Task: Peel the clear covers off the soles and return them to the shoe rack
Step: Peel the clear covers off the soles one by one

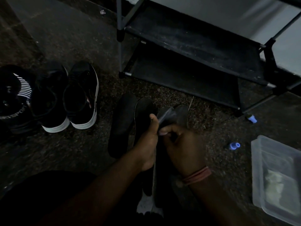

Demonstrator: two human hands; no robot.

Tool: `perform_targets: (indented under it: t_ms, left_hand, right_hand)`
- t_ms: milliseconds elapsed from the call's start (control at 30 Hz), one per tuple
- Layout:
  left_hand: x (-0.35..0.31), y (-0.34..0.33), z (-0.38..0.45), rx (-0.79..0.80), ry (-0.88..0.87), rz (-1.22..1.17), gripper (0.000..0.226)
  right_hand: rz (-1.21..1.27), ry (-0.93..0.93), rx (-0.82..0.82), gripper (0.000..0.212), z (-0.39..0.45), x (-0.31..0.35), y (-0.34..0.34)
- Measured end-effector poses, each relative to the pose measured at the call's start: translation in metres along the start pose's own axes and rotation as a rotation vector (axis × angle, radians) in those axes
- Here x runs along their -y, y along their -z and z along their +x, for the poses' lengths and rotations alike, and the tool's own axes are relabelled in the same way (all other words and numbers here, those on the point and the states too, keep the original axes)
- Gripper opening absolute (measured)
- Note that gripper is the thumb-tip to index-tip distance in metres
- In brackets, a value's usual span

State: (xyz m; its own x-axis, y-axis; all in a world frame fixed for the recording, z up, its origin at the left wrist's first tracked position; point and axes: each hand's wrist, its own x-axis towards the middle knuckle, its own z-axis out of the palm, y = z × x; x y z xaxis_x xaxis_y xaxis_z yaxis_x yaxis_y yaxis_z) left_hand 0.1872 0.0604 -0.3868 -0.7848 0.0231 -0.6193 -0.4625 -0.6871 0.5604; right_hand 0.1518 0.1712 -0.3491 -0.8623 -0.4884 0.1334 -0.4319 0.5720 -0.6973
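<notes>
In the dim head view, my left hand (147, 144) grips a dark insole (143, 115) from the left side, thumb on its upper face. My right hand (182, 147) pinches a greyish clear cover (169, 113) that curls up off the toe end of the sole. A second black insole (121, 123) lies flat on the floor just left of the held one. The black shoe rack (195, 51) stands beyond, its two visible shelves bare.
A pair of black sneakers with white soles (68, 97) stands on the floor at left, beside a dark bag with striped print (14, 95). A clear plastic box (276, 178) sits at right. Two small blue caps (234, 146) lie near the rack's foot.
</notes>
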Motion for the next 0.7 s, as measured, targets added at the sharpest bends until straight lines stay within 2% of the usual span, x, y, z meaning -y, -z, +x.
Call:
perform_targets:
  t_ms: [67,267,467,600,700]
  left_hand:
    - [-0.001,0.004,0.003,-0.023,-0.014,-0.003,0.096]
    - [0.006,-0.004,0.001,-0.016,-0.027,0.040,0.076]
    - [0.009,0.002,0.006,-0.048,-0.041,0.032,0.085]
    - [0.013,-0.003,0.008,-0.027,-0.009,0.044,0.080]
    - [0.014,0.000,0.009,-0.063,-0.017,0.031,0.081]
  right_hand:
    - [0.038,-0.002,0.021,0.021,-0.002,0.003,-0.004]
    - [-0.065,-0.068,-0.179,0.017,0.005,-0.018,0.007]
    - [0.030,-0.010,0.002,0.018,0.003,-0.005,0.002]
    - [-0.030,-0.142,-0.107,0.019,0.009,-0.023,0.013]
    - [-0.027,-0.073,-0.068,0.021,0.005,-0.013,0.008]
